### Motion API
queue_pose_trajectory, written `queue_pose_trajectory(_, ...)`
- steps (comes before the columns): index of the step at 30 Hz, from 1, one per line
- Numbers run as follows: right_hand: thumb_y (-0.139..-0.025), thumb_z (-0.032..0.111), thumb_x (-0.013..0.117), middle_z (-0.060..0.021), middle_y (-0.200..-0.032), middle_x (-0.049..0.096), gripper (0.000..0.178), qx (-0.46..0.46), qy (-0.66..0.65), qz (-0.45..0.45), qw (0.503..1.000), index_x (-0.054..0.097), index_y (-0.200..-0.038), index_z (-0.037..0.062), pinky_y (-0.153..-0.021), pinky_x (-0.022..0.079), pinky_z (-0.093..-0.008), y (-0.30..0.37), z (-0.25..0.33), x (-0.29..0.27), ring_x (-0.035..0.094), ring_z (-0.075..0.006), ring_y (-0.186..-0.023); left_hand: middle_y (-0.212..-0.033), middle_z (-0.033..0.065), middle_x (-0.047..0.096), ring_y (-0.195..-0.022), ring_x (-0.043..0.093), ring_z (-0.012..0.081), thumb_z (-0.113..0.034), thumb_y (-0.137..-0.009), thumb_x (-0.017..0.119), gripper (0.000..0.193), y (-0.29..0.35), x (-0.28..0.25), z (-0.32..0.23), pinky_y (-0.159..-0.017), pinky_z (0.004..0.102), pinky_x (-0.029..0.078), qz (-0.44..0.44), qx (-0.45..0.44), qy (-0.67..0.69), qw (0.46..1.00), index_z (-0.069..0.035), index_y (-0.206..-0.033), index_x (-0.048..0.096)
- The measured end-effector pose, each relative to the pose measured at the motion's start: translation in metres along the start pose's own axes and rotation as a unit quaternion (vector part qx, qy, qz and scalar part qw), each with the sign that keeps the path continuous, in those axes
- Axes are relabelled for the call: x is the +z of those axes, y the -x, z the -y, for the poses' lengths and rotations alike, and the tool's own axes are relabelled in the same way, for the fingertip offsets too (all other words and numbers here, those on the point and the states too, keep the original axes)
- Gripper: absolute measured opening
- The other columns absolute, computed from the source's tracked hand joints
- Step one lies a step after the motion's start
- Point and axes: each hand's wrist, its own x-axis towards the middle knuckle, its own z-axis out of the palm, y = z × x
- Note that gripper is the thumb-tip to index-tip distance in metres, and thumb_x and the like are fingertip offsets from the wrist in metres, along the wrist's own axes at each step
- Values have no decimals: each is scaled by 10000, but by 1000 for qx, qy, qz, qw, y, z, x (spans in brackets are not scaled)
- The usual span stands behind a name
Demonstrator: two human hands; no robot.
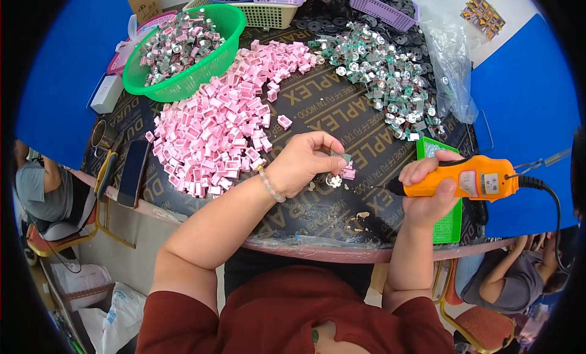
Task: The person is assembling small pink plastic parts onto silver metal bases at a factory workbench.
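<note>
Over the near middle of the table, my left hand pinches a small assembly between thumb and fingers. A pink plastic housing and a piece of greenish circuit board show at the fingertips. Just below them is a shiny round reflector; whether it is joined to the housing I cannot tell. To the right, my right hand is wrapped round an orange electric screwdriver. Its dark tip points left toward the assembly, apart from it. A black cord leaves its right end.
A heap of pink housings lies at left, below a green basket of finished-looking assemblies. Boards with reflectors are piled at back right. A green tray of small metal pieces sits under my right hand. A phone and pliers lie left.
</note>
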Motion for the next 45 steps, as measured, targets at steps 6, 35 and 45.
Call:
queue_pose_trajectory(6, -908, 527, 577, -58, -654, 507, 552, -23, 47, 12, 999, 447, -1134, 40, -486, 449, -293, -1, 0, 1, 490, -145, -524, -853, 74, 664, -756, 658, 133, 10, -834, 703, 186, -3, -4, 6, -698, 235, 520, 4, -4, -24, 1000, -3, -976, 584)
queue_pose_trajectory(35, -846, 488, 688, -78, -653, 544, 590, -3, 12, -8, 1000, 454, -1127, 25, -503, 490, -302, -1, 4, -1, 534, -166, -535, -800, 75, 625, -686, 601, 186, -137, -841, 699, 163, 5, 11, 12, -606, 317, 448, -39, 185, -409, 893, -85, -980, 632)
queue_pose_trajectory(45, -847, 479, 693, -81, -658, 551, 599, -2, 2, -6, 1000, 454, -1136, 12, -510, 495, -305, -2, 4, -2, 538, -164, -537, -857, 50, 635, -812, 619, 255, -137, -775, 736, 188, -2, 13, 34, -771, 362, 441, 26, 332, -593, 733, -96, -907, 609)
